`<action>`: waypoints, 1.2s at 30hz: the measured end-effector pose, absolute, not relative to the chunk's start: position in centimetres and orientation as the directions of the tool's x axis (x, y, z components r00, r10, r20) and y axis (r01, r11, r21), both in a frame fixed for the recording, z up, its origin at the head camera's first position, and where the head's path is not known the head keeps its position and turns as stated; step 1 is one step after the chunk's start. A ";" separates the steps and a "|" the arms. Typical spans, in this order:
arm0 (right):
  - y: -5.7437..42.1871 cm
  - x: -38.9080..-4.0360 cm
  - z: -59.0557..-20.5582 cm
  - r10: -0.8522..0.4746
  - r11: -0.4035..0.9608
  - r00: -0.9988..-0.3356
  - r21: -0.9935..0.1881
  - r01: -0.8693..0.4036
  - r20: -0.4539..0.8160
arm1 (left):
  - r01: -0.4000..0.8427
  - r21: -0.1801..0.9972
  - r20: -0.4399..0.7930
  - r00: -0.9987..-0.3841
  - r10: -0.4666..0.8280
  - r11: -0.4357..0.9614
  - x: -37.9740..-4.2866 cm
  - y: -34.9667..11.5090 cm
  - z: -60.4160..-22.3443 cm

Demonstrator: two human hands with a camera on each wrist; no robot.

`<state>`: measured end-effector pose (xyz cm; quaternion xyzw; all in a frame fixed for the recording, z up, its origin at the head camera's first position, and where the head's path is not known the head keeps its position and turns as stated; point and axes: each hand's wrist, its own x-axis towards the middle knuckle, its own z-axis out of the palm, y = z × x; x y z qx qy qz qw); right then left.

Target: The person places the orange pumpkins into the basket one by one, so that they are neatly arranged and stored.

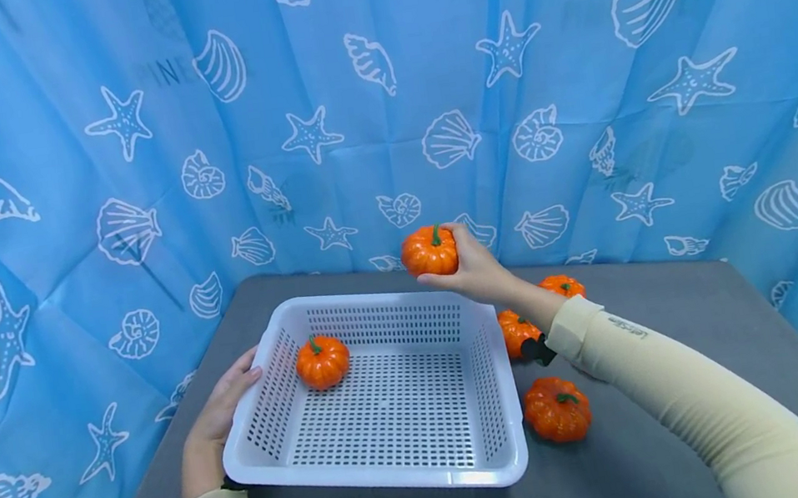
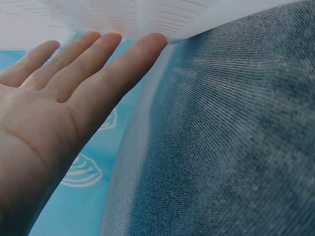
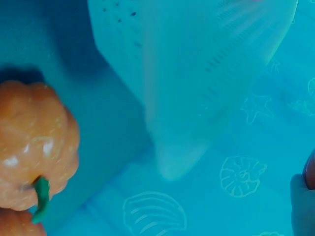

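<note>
The right hand (image 1: 476,270) has its fingers and thumb around a small orange pumpkin (image 1: 426,252), held up near the far rim of the white basket (image 1: 391,476). The left hand (image 1: 222,403) touches the basket's left side with nearly straight fingers. The step looks to me like carrying; the next move seems to call for a gentle lowering, then release, apart from the pumpkin inside (image 1: 323,363). On the tabletop (image 1: 649,308), right of the basket, three other pumpkins (image 1: 556,410) lie, two partly hidden by the right arm. A dark object (image 1: 537,349) under this wrist I cannot identify.
</note>
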<state>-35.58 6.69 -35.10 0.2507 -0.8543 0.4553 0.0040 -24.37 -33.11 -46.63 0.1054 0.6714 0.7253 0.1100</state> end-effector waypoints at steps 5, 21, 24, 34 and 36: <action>5.8 -35.3 -35.2 -0.455 0.430 -0.858 -0.785 -0.447 0.239 | -0.006 0.998 0.015 -0.951 0.309 -0.068 -24.4 -33.1 -46.7; 2.5 -34.9 -35.7 -0.491 0.384 -0.840 -0.809 -0.445 0.230 | 0.044 0.998 0.058 -0.943 0.328 -0.047 -24.9 -33.6 -47.1; 1.8 -34.9 -35.8 -0.492 0.387 -0.839 -0.806 -0.447 0.230 | 0.050 0.998 0.061 -0.945 0.323 -0.045 -24.9 -33.6 -47.1; 0.3 -34.5 -36.6 -0.506 0.381 -0.835 -0.813 -0.441 0.216 | 0.035 0.998 0.047 -0.952 0.303 -0.047 -24.8 -33.4 -47.1; 0.0 -34.5 -36.8 -0.510 0.383 -0.834 -0.813 -0.438 0.209 | 0.035 0.998 0.047 -0.952 0.302 -0.047 -24.8 -33.4 -47.0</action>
